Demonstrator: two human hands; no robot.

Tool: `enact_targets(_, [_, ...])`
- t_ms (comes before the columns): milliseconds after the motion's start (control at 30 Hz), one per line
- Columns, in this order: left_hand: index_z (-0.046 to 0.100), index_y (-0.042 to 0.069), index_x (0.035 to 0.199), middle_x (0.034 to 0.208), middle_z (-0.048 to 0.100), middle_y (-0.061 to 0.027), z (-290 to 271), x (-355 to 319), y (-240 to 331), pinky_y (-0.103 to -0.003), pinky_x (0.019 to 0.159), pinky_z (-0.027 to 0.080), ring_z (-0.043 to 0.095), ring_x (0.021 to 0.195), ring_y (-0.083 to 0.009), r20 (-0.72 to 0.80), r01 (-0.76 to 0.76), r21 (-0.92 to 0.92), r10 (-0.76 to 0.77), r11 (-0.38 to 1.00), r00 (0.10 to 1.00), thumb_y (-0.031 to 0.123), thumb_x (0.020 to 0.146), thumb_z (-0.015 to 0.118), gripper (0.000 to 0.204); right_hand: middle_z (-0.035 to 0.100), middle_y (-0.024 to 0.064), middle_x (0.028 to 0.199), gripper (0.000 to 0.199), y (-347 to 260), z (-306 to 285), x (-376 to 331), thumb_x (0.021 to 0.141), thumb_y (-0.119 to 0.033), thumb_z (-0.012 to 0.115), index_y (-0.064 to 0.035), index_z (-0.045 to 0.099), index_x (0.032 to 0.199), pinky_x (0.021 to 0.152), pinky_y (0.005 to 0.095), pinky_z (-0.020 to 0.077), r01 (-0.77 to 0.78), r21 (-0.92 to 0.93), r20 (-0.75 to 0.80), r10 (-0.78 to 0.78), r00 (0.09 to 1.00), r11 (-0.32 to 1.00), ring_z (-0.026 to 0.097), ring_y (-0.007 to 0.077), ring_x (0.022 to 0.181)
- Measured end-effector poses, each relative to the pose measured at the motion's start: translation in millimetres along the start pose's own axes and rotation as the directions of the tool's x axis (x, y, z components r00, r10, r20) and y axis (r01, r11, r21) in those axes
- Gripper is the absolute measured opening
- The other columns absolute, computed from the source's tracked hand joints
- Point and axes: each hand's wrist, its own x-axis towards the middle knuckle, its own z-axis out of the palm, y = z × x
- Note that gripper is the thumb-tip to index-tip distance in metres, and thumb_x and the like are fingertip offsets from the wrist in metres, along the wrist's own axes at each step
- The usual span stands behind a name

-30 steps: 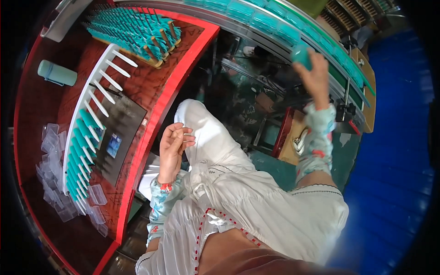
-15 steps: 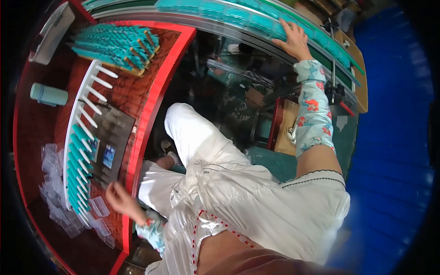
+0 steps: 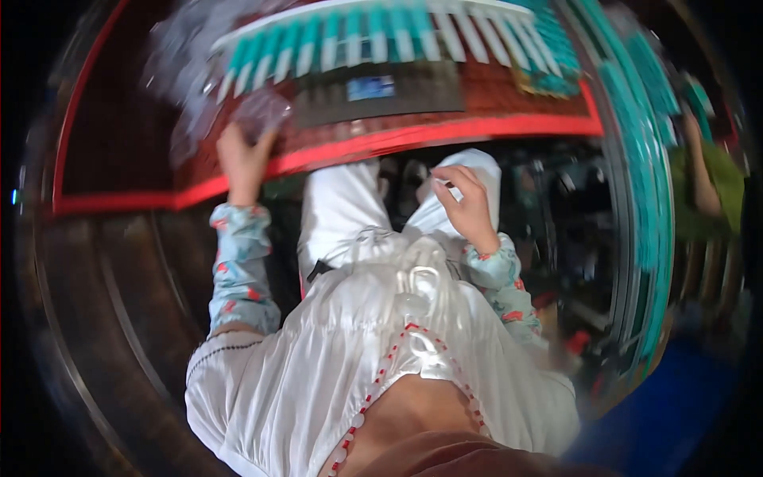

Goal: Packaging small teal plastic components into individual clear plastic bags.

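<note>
My left hand [image 3: 243, 159] reaches over the red-edged tabletop at the left. Its thumb and fingers are spread apart at a clear plastic box [image 3: 266, 110]; motion blur hides how firmly they touch it. Above my lap, my right hand [image 3: 467, 205] has curved fingers and its thumb apart, with nothing visible in it. On the table ahead stands a white rack [image 3: 373, 8] with a row of slender pieces: teal-and-white ones [image 3: 330, 40] at the left and middle, plain white ones [image 3: 470, 36] towards the right.
Loose clear plastic boxes [image 3: 187, 56] pile up at the far left. A dark plate [image 3: 429, 91] lies before the rack. More teal pieces [image 3: 560, 48] stand at the back right. A conveyor [image 3: 636, 199] with teal items runs along the right; another person's arm [image 3: 699, 171] is beyond it.
My view has swung left to face the table. My right hand has left the conveyor and come over my lap. My left hand has moved forward to the clear plastic box.
</note>
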Motion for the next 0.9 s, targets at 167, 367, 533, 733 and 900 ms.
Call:
enact_targets(167, [0.051, 0.002, 0.119, 0.112, 0.055, -0.0143, 0, -59, 112, -0.034, 0.079, 0.047, 0.057, 0.097, -0.0256, 0.267, 0.04, -0.496, 0.109, 0.868, 0.957, 0.023, 0.071, 0.082, 0.061, 0.063, 0.0061, 0.097, 0.043, -5, 102, 63, 0.095, -0.015, 0.057, 0.0007, 0.041, 0.132, 0.072, 0.0234, 0.0498, -0.183, 0.553, 0.175, 0.101, 0.979, 0.813, 0.06, 0.013, 0.089])
enact_targets(367, [0.04, 0.007, 0.136, 0.133, 0.047, -0.0072, 18, -64, 150, -0.047, 0.098, 0.043, 0.049, 0.12, -0.0247, 0.673, 0.581, -0.592, 0.054, -0.559, 0.738, 0.038, 0.098, 0.045, 0.049, 0.059, 0.0003, 0.076, 0.013, -10, 79, 64, 0.095, -0.014, 0.055, -0.0028, 0.055, 0.101, 0.055, 0.0203, 0.042, -0.405, 0.743, 0.246, 0.345, 0.906, 0.533, 0.055, 0.0053, 0.065])
enact_targets(533, [0.042, 0.005, 0.137, 0.143, 0.04, -0.0133, 51, -64, 160, -0.064, 0.102, 0.032, 0.037, 0.133, -0.0314, 0.724, 0.692, -0.204, 0.369, -0.692, 0.582, 0.049, 0.091, 0.052, 0.065, 0.058, 0.0032, 0.077, 0.018, -14, 55, 62, 0.087, -0.013, 0.065, 0.0002, 0.057, 0.096, 0.057, 0.0268, 0.0448, -0.249, 0.061, -0.041, 0.252, 0.967, 0.966, 0.055, 0.0107, 0.067])
enact_targets(733, [0.022, -0.001, 0.145, 0.156, 0.008, -0.0177, 53, -43, 163, -0.076, 0.1, 0.023, 0.023, 0.139, -0.042, 0.583, 0.57, 0.061, 0.493, -0.819, 0.646, 0.044, 0.085, 0.065, 0.086, 0.056, 0.0061, 0.104, 0.038, -5, 21, 148, 0.087, -0.003, 0.064, -0.0002, 0.052, 0.123, 0.084, 0.0272, 0.046, -0.026, 0.567, -0.231, 0.189, 0.954, 0.823, 0.055, 0.013, 0.096])
enact_targets(900, [0.033, 0.001, 0.139, 0.153, 0.017, -0.0219, 50, -47, 139, -0.067, 0.102, 0.032, 0.027, 0.137, -0.0412, 0.682, 0.603, -0.077, 0.399, -0.794, 0.613, 0.039, 0.088, 0.061, 0.069, 0.051, 0.0067, 0.123, 0.046, 1, 15, 191, 0.087, -0.003, 0.065, -0.0013, 0.046, 0.129, 0.093, 0.0303, 0.0458, 0.115, 0.74, -0.142, -0.013, 0.99, 0.662, 0.052, 0.0162, 0.111])
